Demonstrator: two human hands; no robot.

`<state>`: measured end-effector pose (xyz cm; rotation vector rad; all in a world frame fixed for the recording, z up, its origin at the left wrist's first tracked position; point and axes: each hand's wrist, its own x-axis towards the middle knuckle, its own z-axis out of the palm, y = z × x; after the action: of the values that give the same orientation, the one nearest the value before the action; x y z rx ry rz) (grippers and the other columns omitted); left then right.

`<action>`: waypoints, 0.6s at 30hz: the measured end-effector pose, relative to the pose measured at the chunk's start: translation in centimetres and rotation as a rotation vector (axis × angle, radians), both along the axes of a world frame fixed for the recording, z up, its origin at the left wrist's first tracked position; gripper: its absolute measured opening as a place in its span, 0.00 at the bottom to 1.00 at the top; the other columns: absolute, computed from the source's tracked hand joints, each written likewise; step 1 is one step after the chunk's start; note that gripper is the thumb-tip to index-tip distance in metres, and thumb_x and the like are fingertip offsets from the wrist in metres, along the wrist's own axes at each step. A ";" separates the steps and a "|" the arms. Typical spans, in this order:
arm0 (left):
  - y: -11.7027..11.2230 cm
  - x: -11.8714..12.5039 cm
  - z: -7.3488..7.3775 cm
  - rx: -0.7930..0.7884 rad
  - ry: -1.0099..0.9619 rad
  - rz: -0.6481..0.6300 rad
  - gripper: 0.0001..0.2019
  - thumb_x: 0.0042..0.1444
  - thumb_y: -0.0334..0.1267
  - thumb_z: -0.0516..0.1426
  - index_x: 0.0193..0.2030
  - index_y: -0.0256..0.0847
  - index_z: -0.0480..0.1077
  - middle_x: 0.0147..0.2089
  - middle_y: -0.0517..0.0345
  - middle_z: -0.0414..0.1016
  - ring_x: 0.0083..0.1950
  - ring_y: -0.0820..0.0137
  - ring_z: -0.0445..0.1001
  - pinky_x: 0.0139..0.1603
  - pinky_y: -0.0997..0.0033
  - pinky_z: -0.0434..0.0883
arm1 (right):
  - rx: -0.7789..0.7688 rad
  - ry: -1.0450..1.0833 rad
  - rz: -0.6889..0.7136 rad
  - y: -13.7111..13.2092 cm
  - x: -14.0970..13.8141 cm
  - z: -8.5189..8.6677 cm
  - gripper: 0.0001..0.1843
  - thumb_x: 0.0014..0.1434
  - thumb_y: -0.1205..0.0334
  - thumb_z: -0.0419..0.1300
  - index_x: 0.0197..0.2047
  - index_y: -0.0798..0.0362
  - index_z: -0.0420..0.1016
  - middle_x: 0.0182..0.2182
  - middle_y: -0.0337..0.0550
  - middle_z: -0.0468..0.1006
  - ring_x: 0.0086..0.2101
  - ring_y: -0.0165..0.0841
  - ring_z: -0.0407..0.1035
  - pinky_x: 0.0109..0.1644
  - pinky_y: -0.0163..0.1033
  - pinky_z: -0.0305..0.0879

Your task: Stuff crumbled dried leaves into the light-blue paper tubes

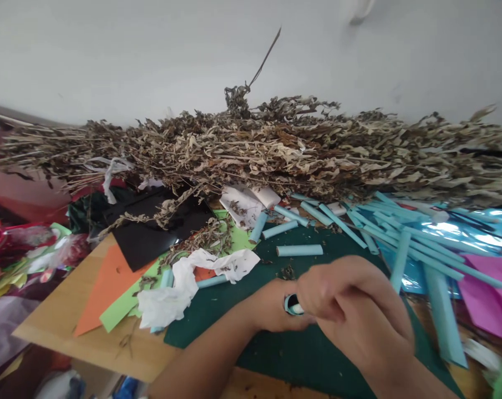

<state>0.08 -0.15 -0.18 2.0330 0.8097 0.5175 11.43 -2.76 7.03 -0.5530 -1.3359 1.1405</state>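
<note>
Both of my hands meet over the dark green mat [254, 288]. My left hand [275, 307] is closed around a small light-blue paper roll [292, 304], whose open end faces the camera. My right hand [354, 305] lies over it with fingers curled and pressed against the same roll. Most of the roll is hidden under my fingers. Several finished light-blue paper rolls [299, 250] lie on the mat just beyond my hands.
A long heap of dried leafy branches [275, 149] runs across the back. Crumpled white tissue [179, 288], orange [109, 282], green and black paper sheets [151, 227] lie left on the wooden table [67, 332]. Blue foil [475, 233] and magenta paper [492, 299] lie right.
</note>
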 end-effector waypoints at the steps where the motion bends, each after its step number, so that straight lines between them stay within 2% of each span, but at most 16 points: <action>1: 0.0 0.0 -0.2 0.004 -0.023 0.002 0.12 0.45 0.35 0.55 0.39 0.34 0.66 0.39 0.55 0.71 0.42 0.70 0.67 0.43 0.75 0.65 | -0.017 0.048 0.034 0.2 -0.1 0.1 0.13 0.54 0.73 0.45 0.28 0.50 0.67 0.14 0.32 0.53 0.15 0.24 0.49 0.19 0.31 0.48; 5: 0.1 0.1 -0.6 -0.032 -0.012 0.016 0.13 0.45 0.36 0.56 0.38 0.34 0.66 0.38 0.56 0.72 0.38 0.72 0.68 0.40 0.76 0.65 | -0.019 0.199 0.107 0.6 0.0 1.3 0.15 0.55 0.75 0.44 0.31 0.49 0.68 0.15 0.32 0.52 0.16 0.23 0.47 0.18 0.31 0.45; 8: 0.1 0.2 -0.6 -0.078 0.039 0.017 0.12 0.43 0.38 0.58 0.35 0.35 0.68 0.34 0.58 0.73 0.34 0.74 0.68 0.38 0.78 0.65 | -0.018 0.245 0.056 0.6 0.3 1.8 0.16 0.55 0.76 0.44 0.31 0.49 0.67 0.15 0.32 0.51 0.16 0.23 0.49 0.19 0.31 0.47; 13: 0.1 0.2 -0.9 -0.058 -0.017 0.039 0.12 0.42 0.37 0.58 0.35 0.36 0.68 0.37 0.59 0.72 0.38 0.72 0.69 0.40 0.76 0.65 | -0.032 0.100 0.098 0.8 -0.1 0.8 0.11 0.57 0.70 0.46 0.32 0.50 0.68 0.15 0.33 0.53 0.16 0.24 0.50 0.18 0.32 0.47; 18: 0.1 0.2 -1.4 -0.067 -0.042 0.037 0.11 0.42 0.38 0.58 0.33 0.35 0.68 0.34 0.58 0.72 0.34 0.73 0.69 0.38 0.77 0.66 | -0.054 0.165 0.078 1.0 -0.3 0.7 0.08 0.57 0.67 0.49 0.31 0.49 0.68 0.14 0.33 0.54 0.16 0.24 0.52 0.18 0.32 0.49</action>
<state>0.27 -0.07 -1.57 1.9428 0.8302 0.5456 11.11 -1.76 7.71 -0.4393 -1.1955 1.2616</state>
